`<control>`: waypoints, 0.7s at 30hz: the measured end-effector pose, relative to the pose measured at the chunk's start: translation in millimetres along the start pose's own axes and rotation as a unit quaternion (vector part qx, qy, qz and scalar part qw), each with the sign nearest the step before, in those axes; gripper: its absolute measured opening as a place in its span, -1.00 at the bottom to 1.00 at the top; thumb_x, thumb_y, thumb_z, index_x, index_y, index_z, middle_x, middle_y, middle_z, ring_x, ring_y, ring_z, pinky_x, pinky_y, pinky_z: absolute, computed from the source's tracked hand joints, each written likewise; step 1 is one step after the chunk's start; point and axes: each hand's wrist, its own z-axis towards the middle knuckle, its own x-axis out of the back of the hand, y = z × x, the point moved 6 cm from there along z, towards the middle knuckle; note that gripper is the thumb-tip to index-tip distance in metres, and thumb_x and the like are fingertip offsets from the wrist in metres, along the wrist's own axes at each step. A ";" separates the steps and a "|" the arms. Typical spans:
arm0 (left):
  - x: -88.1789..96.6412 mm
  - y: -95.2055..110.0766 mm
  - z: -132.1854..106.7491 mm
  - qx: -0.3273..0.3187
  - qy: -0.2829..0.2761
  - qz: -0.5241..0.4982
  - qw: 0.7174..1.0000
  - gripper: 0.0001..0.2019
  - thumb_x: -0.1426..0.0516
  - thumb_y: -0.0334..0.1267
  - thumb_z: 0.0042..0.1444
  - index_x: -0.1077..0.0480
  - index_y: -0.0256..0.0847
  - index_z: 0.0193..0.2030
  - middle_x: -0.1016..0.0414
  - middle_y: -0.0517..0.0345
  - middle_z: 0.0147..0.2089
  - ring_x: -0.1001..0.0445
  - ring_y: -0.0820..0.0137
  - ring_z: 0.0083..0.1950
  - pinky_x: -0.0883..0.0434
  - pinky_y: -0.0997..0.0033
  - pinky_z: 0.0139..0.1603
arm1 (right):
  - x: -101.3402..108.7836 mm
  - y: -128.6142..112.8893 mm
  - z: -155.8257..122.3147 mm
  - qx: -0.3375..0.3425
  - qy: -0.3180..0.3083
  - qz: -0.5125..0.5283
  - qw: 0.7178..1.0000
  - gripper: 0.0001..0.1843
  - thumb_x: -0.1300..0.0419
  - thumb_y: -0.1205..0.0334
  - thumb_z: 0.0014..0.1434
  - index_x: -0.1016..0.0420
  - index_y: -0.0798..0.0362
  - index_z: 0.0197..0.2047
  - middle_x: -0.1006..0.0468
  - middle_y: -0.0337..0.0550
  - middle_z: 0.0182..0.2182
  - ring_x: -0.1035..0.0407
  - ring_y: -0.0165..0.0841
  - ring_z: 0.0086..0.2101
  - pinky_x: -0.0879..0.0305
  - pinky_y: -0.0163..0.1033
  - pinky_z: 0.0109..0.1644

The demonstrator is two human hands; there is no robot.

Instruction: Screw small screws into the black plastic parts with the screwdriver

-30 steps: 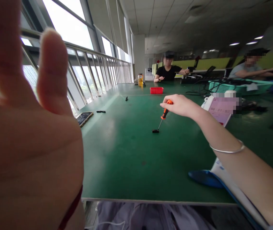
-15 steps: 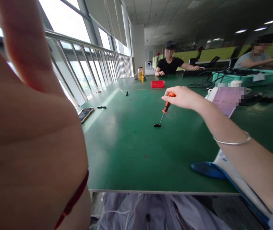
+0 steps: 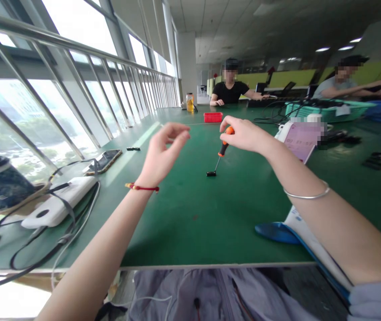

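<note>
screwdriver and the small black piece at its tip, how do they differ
The screwdriver has an orange-and-black handle; the small piece looks black. The screwdriver is longer than the piece. The screwdriver tilts in the right hand; the piece lies on the table. Both show black.

Two bare hands [image 3: 163,154] [image 3: 246,134], two bracelets [image 3: 145,188] [image 3: 311,196] and one screwdriver [image 3: 224,147] show. The one green tabletop [image 3: 177,223] carries at least two small black parts [image 3: 211,174] [image 3: 133,149], one red tray [image 3: 213,118], one jar [image 3: 189,104], one teal basket [image 3: 331,114] and one white device [image 3: 53,207]. At least two co-workers [image 3: 229,92] [image 3: 336,89] are present.
</note>
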 end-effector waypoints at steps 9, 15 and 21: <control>-114.0 -66.5 -9.0 0.021 -0.302 0.138 0.943 -0.69 -0.24 -0.09 -0.12 -0.47 -0.21 -0.24 -0.51 0.15 -0.31 -0.44 0.38 -0.33 -0.33 0.48 -0.37 | 0.4 -3.9 -1.6 0.012 0.019 -0.033 0.999 -0.66 0.04 -0.01 0.15 -0.47 -0.02 -0.34 -0.53 -0.16 -0.42 -0.33 -0.34 -0.43 -0.09 -0.28 -0.38; -115.3 -75.5 -16.4 0.025 -0.233 0.089 0.968 -0.81 -0.15 -0.19 -0.01 -0.49 -0.21 -0.29 -0.49 0.17 -0.35 -0.39 0.45 -0.37 -0.29 0.50 -0.40 | -1.9 -5.1 -2.3 0.000 -0.001 -0.007 1.000 -0.70 0.00 0.02 0.11 -0.46 -0.04 -0.23 -0.53 -0.18 -0.38 -0.33 -0.33 -0.43 -0.10 -0.29 -0.40; -115.8 -78.1 -17.6 0.030 -0.223 0.087 0.970 -0.80 -0.15 -0.19 -0.02 -0.50 -0.21 -0.28 -0.48 0.18 -0.35 -0.38 0.45 -0.37 -0.28 0.49 -0.41 | -0.9 -7.0 -3.5 0.011 0.024 -0.034 0.999 -0.70 -0.03 0.00 0.09 -0.50 -0.03 -0.34 -0.53 -0.16 -0.42 -0.35 -0.30 -0.40 -0.10 -0.27 -0.38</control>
